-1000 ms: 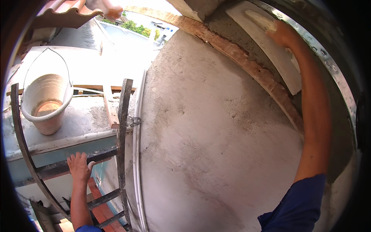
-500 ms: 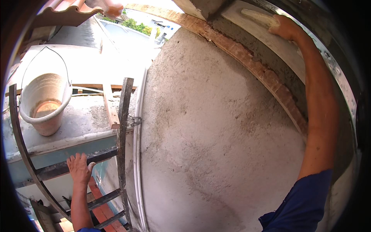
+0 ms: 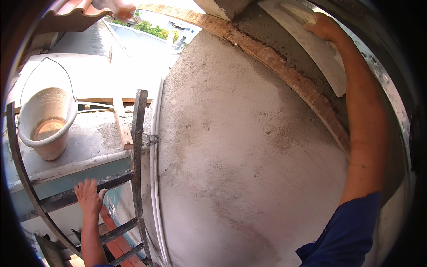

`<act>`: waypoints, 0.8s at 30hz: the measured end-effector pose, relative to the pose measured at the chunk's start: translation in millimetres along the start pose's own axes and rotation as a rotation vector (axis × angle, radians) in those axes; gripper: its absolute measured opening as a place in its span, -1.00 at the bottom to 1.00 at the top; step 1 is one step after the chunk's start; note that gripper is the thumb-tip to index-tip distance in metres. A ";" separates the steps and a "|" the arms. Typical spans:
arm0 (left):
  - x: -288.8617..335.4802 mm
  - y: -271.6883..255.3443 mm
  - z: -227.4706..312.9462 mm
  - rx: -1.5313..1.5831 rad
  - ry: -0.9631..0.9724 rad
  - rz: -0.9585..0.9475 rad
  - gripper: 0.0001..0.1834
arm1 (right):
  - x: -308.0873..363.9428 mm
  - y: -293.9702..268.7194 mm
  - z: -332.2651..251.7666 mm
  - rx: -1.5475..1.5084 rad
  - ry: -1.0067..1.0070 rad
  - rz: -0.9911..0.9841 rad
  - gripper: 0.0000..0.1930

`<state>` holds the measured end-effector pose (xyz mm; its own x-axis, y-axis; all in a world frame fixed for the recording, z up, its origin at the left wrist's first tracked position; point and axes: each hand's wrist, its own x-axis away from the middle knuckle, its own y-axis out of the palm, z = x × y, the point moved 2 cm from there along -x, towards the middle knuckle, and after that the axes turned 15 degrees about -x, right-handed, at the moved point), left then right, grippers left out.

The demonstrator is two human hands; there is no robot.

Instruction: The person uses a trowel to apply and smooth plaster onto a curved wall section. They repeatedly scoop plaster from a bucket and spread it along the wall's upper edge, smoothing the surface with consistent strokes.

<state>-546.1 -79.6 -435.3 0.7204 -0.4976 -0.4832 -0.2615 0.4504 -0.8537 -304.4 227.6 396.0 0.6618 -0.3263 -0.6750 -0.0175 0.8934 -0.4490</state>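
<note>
My right hand [image 3: 327, 27] is stretched up to the top right and grips a long white plastering float [image 3: 311, 46], pressed flat against wet grey mortar above a strip of brick-coloured edging [image 3: 284, 71]. My left hand [image 3: 89, 196] holds a rung of a dark metal ladder [image 3: 137, 147] at the lower left. A big rough grey plastered wall [image 3: 240, 164] fills the middle, between both hands.
A dirty white bucket [image 3: 46, 122] with a wire handle stands on a concrete ledge [image 3: 89, 142] at the left, brownish liquid inside. A wooden batten [image 3: 122, 127] lies on the ledge. Roof tiles [image 3: 75, 15] show at the top left, a white pipe [image 3: 155, 178] runs down beside the ladder.
My right hand has slid the float up and to the left along the wet mortar. My left hand has stayed on the ladder rung.
</note>
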 end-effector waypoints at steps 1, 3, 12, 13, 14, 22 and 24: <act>1.9 4.7 4.0 0.013 0.011 0.033 -0.45 | 2.2 -1.7 -3.2 0.018 0.024 0.010 -0.14; 3.8 -3.5 0.4 0.000 -0.015 0.000 -0.45 | 32.5 -21.7 -44.0 -0.007 0.074 -0.034 -0.15; 1.9 -7.0 3.4 0.040 -0.052 -0.048 -0.48 | 139.4 -86.5 -5.1 -0.043 0.055 -0.083 -0.32; -0.5 -11.2 5.3 0.039 -0.046 -0.063 -0.48 | 131.1 -83.1 -7.0 -0.025 0.028 -0.083 -0.33; -1.2 -12.0 5.7 0.031 -0.040 -0.058 -0.48 | 114.7 -74.6 -9.3 -0.010 0.004 -0.085 -0.33; 3.0 -4.3 1.7 -0.001 -0.015 -0.045 -0.47 | 73.9 -52.0 -30.4 -0.005 0.009 -0.160 -0.35; 3.9 -13.4 1.8 -0.007 -0.029 -0.067 -0.48 | 101.4 -69.7 -14.0 -0.021 0.037 -0.192 -0.35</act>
<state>-538.6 -86.2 -425.4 0.7545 -0.5050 -0.4192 -0.2161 0.4119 -0.8852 -246.5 128.0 350.7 0.6268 -0.5014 -0.5964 0.0909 0.8072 -0.5832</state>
